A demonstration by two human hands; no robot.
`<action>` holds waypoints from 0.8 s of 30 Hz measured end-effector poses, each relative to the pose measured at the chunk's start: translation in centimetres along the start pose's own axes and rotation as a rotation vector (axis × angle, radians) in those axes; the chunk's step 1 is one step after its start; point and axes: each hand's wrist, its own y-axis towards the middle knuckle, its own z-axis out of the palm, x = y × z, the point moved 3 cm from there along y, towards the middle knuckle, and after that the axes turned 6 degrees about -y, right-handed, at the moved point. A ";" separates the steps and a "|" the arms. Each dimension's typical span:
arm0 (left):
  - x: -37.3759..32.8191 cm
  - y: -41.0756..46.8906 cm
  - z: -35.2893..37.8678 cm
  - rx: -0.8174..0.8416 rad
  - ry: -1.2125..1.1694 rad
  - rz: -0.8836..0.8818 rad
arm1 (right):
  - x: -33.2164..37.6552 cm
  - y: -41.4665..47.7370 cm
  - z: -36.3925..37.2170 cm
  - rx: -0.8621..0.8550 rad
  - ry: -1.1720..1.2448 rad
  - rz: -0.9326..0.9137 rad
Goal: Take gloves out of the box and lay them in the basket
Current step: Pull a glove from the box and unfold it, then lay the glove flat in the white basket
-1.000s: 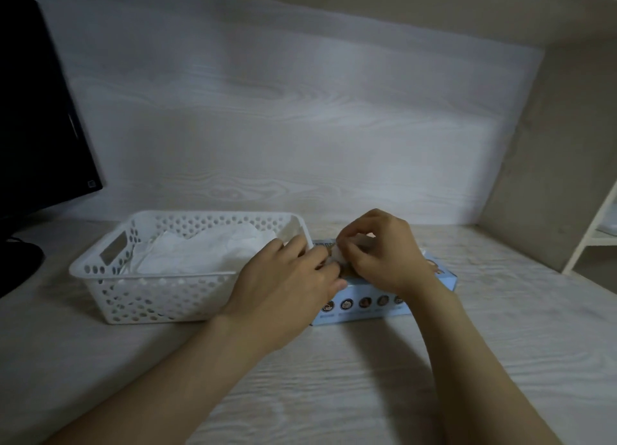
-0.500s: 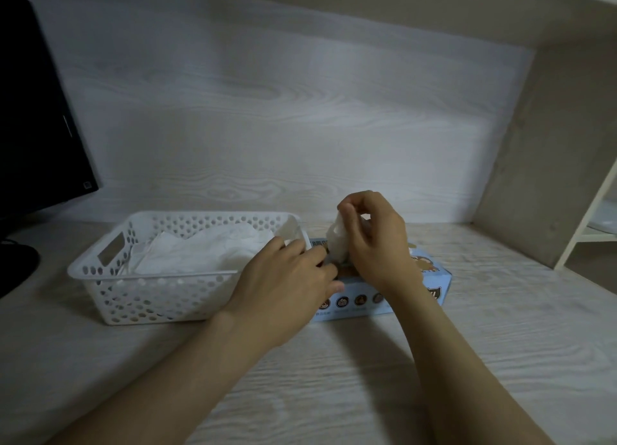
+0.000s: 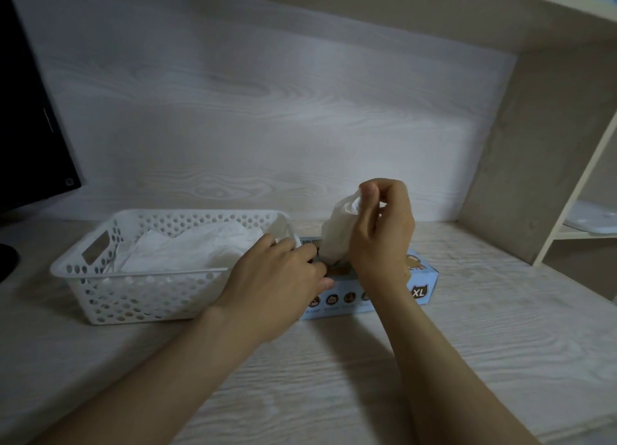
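**Glove halfway out of the box**

Right hand (image 3: pixel 380 231) pinches a thin white glove (image 3: pixel 337 234) at its top, fingers closed on it; left hand (image 3: pixel 283 274) presses flat on the box (image 3: pixel 417 277); limp, light, clingy stuff, best held by the edge; basket (image 3: pixel 140 297) waits at nine o'clock.

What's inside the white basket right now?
The basket holds a loose pile of white gloves, filling most of the floor that shows. How many there are, and anything beneath them, is covered. The left hand hides the basket's near right corner.
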 end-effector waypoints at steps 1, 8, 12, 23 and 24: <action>0.0 0.0 0.0 0.008 -0.006 -0.006 | 0.3 0.1 -0.2 -0.041 0.012 0.018; -0.2 -0.3 -0.1 0.059 -0.036 -0.101 | 2.7 0.0 -1.1 -0.159 0.007 -0.139; 0.3 -0.7 -1.9 -0.152 -0.241 -0.175 | 3.2 -0.5 -0.6 -0.106 -0.079 -0.314; 1.8 -1.3 -5.3 -0.440 -0.600 -0.399 | 4.5 -1.1 1.0 0.422 0.386 0.020; 1.9 -1.4 -5.5 -0.464 -0.609 -0.407 | 4.6 -1.2 1.0 0.474 0.445 0.078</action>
